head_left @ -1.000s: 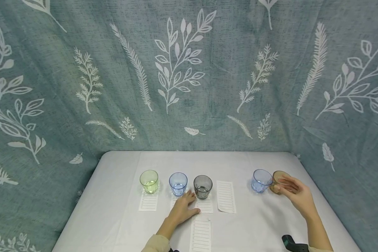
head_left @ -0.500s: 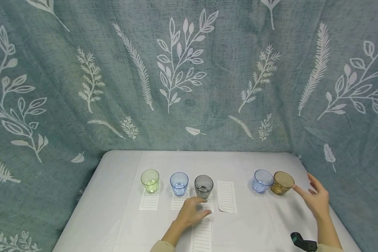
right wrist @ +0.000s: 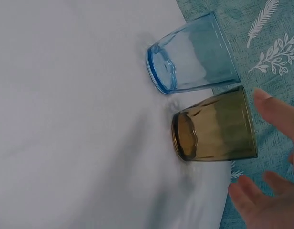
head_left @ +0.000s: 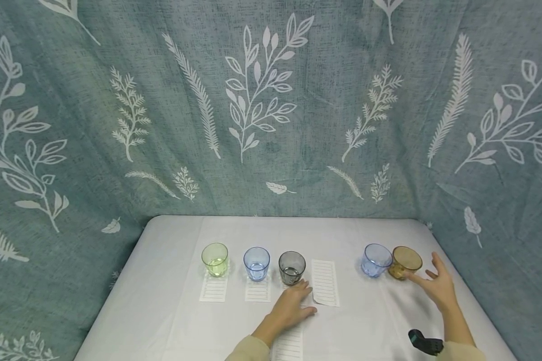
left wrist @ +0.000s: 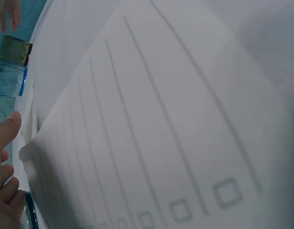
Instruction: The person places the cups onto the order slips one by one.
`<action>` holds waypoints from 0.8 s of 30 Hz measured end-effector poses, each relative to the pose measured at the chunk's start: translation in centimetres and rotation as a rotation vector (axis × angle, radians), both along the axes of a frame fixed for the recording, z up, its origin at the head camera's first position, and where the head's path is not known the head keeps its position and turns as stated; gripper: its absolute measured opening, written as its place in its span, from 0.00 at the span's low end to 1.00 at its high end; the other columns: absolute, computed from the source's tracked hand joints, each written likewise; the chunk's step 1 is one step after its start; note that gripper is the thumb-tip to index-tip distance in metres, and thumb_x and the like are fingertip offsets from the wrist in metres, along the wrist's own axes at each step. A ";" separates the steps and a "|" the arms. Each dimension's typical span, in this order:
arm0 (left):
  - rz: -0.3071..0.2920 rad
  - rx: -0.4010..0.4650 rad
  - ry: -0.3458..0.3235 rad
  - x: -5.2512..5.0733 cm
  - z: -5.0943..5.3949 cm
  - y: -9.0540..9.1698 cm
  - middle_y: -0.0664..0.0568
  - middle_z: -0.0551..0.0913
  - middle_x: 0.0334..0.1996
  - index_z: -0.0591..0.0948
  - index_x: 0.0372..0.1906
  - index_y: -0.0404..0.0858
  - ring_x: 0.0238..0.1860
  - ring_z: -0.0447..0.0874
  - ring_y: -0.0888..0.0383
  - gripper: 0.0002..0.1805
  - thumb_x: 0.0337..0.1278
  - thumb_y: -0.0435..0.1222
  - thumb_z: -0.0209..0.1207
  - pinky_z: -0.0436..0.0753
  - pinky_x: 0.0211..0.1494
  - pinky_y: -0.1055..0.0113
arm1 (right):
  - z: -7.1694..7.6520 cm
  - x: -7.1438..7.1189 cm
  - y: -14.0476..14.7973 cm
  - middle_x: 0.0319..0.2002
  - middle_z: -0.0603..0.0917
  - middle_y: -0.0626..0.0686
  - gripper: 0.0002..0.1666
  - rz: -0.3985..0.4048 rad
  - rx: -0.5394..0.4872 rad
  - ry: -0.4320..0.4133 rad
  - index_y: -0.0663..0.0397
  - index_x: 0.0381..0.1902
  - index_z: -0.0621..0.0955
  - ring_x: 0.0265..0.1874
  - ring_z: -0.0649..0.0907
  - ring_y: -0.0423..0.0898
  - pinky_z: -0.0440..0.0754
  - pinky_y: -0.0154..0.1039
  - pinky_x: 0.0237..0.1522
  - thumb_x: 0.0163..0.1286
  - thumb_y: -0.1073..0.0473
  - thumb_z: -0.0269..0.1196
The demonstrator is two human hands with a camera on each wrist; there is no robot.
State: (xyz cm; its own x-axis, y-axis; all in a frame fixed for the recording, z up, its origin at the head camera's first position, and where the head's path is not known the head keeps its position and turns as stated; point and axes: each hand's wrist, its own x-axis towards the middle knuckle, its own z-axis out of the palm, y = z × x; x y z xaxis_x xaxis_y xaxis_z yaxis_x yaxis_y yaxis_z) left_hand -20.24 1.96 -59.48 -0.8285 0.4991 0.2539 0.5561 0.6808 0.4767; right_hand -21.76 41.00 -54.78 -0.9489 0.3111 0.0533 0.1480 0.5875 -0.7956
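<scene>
In the head view my left hand (head_left: pixel 290 307) reaches over the table just below the grey glass (head_left: pixel 291 267), fingers extended, over a lined slip; it holds nothing, and whether it touches the slip I cannot tell. My right hand (head_left: pixel 439 286) is spread beside the amber glass (head_left: pixel 405 262), thumb near its rim. The right wrist view has the amber glass (right wrist: pixel 216 128) next to a blue glass (right wrist: pixel 197 55), with the right hand's thumb (right wrist: pixel 277 110) a small gap from the rim. A lined slip (left wrist: pixel 123 119) fills much of the left wrist view.
On the white table (head_left: pixel 140 301) stand a green glass (head_left: pixel 215 259) and a blue glass (head_left: pixel 256 263) at left, each above a lined slip. Another slip (head_left: pixel 325 282) lies right of the grey glass, one more (head_left: pixel 289 346) near the front. A patterned curtain (head_left: pixel 271 100) rises behind.
My left hand has moved right, from beside the blue glass to below the grey one. My right hand let go of or left the amber glass, drew back right, then came nearer it again.
</scene>
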 end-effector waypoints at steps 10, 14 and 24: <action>0.031 -0.228 0.000 0.0 -0.4 1.5 0.46 0.75 0.60 0.80 0.52 0.36 0.66 0.66 0.50 0.27 0.53 0.52 0.61 0.69 0.66 0.60 | 2.1 0.3 -2.4 0.67 0.50 0.79 0.58 0.035 0.013 -0.061 0.65 0.72 0.39 0.59 0.64 0.76 0.71 0.62 0.56 0.61 0.56 0.65; 0.025 -0.244 0.010 0.3 -0.3 2.2 0.47 0.75 0.60 0.80 0.52 0.37 0.66 0.66 0.51 0.26 0.55 0.52 0.60 0.66 0.68 0.60 | 2.1 0.2 -2.4 0.67 0.51 0.79 0.58 0.045 0.008 -0.066 0.65 0.73 0.39 0.59 0.64 0.75 0.71 0.62 0.56 0.61 0.55 0.65; 0.058 -0.215 0.010 -0.4 -0.2 4.0 0.46 0.70 0.65 0.70 0.64 0.38 0.68 0.63 0.51 0.34 0.57 0.53 0.58 0.62 0.71 0.61 | 2.4 -0.5 -2.5 0.69 0.45 0.77 0.62 0.030 -0.037 -0.124 0.60 0.73 0.35 0.62 0.60 0.76 0.67 0.63 0.59 0.61 0.50 0.66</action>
State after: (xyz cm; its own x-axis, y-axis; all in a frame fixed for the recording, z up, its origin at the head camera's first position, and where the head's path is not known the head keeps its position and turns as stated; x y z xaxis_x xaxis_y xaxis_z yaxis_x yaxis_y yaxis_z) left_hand -20.62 5.97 -59.73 -0.8553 0.4945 0.1550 0.5173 0.7970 0.3117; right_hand -22.27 38.48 -52.35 -0.9562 0.2825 -0.0761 0.2297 0.5638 -0.7933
